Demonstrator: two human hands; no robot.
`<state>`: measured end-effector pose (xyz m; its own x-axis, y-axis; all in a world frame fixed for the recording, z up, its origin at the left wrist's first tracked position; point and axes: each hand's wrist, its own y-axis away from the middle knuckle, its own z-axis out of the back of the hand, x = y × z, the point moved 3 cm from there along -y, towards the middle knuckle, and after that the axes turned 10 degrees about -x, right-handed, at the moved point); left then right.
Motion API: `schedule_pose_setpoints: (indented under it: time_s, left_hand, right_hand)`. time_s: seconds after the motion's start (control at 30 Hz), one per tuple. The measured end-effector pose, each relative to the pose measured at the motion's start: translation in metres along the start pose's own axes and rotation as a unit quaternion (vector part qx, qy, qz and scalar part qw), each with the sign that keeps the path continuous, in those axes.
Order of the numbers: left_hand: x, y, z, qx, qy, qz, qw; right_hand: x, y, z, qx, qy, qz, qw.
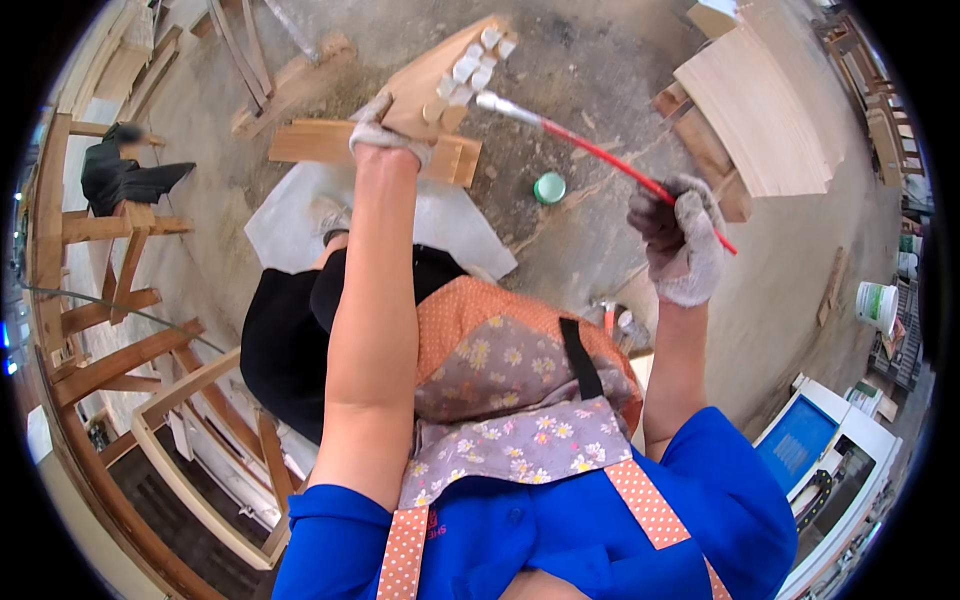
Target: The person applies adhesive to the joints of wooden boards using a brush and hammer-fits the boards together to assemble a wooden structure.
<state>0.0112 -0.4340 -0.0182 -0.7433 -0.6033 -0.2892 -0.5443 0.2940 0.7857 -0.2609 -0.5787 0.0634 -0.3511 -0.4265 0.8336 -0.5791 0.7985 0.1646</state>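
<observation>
My left hand (385, 135), in a white work glove, grips a flat wooden piece (435, 80) and holds it up over the floor. Several pale patches sit along the piece's upper edge. My right hand (680, 240), in a grey and dark glove, is closed on the red handle of a paintbrush (600, 150). The brush's pale bristle tip rests against the wooden piece near the patches. Below the piece a wooden block (330, 145) lies on a white sheet (290, 215).
A small green lid (549, 187) lies on the concrete floor. A stack of light wooden panels (760, 110) stands at upper right, wooden frames (110, 300) at left, a white bucket (877, 303) at right, and a white and blue machine (815, 440) at lower right.
</observation>
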Motion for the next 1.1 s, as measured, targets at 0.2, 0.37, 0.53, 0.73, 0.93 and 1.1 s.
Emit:
schedule_pose_setpoints:
  time_s: [0.2, 0.37, 0.53, 0.73, 0.93, 1.1]
  left_hand:
    - [-0.004, -0.003, 0.002, -0.016, 0.011, -0.024, 1.000]
    - [-0.003, 0.006, -0.002, -0.036, 0.001, -0.038, 0.999]
    - [-0.006, 0.004, -0.001, -0.036, -0.013, -0.030, 0.999]
    - [-0.003, 0.007, -0.002, -0.033, 0.008, -0.029, 0.999]
    - [-0.004, -0.002, 0.002, -0.017, 0.039, -0.007, 0.999]
    - [-0.003, -0.006, 0.003, -0.006, 0.048, -0.013, 0.999]
  right_hand:
    - [-0.008, -0.002, 0.010, 0.010, -0.093, -0.053, 0.994]
    - [-0.004, -0.003, 0.000, 0.029, -0.084, -0.043, 0.995]
    - [-0.003, 0.002, -0.021, 0.031, 0.074, 0.004, 0.997]
    - [0.003, 0.001, 0.000, 0.034, 0.031, -0.010, 0.999]
    - [-0.005, 0.005, -0.032, 0.043, 0.078, 0.019, 0.996]
    - [0.001, -0.003, 0.006, 0.049, 0.126, 0.008, 0.991]
